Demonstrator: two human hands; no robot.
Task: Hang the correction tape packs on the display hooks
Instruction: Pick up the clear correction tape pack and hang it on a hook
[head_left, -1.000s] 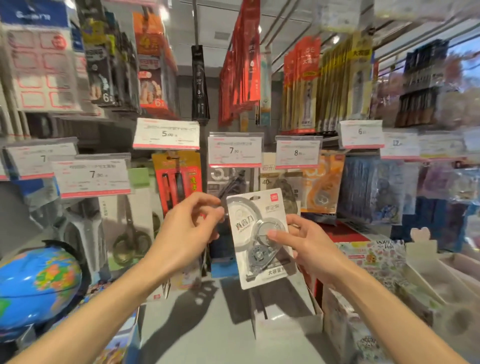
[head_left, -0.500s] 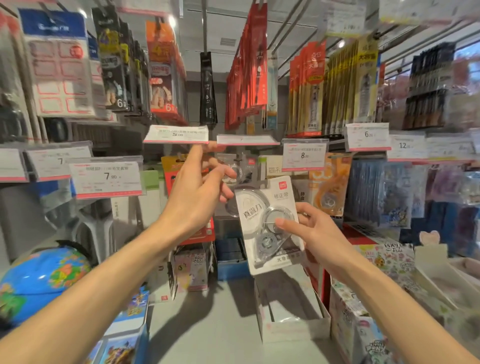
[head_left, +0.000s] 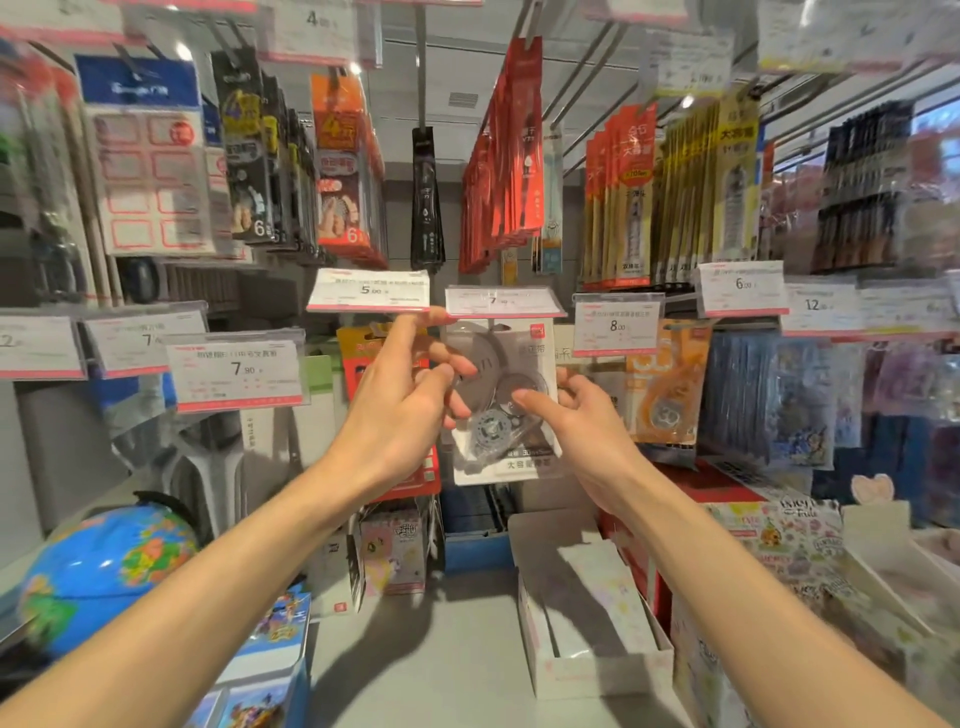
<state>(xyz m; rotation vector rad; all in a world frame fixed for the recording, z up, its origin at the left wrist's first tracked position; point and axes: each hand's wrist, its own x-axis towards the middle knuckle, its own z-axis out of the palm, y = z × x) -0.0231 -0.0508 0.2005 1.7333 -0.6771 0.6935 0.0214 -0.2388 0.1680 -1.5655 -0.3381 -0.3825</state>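
Observation:
A white correction tape pack (head_left: 506, 410) with a clear blister and a grey wheel is held up against the display, just under the price tag marked 7 (head_left: 503, 301). My right hand (head_left: 576, 431) grips the pack from the right, thumb across its front. My left hand (head_left: 402, 400) is at the pack's upper left, its index finger lifting the tags above so they tilt flat. The hook itself is hidden behind the tags and pack.
An open white cardboard box (head_left: 587, 613) sits on the shelf below the hands. A blue globe (head_left: 104, 571) stands at the lower left. Orange correction tape packs (head_left: 670, 384) hang to the right. Packed hooks of stationery surround the spot on all sides.
The pack has gone up and forward to just under the 7 price tag. My left hand rose and flipped the price tags up; it now touches the pack's top left.

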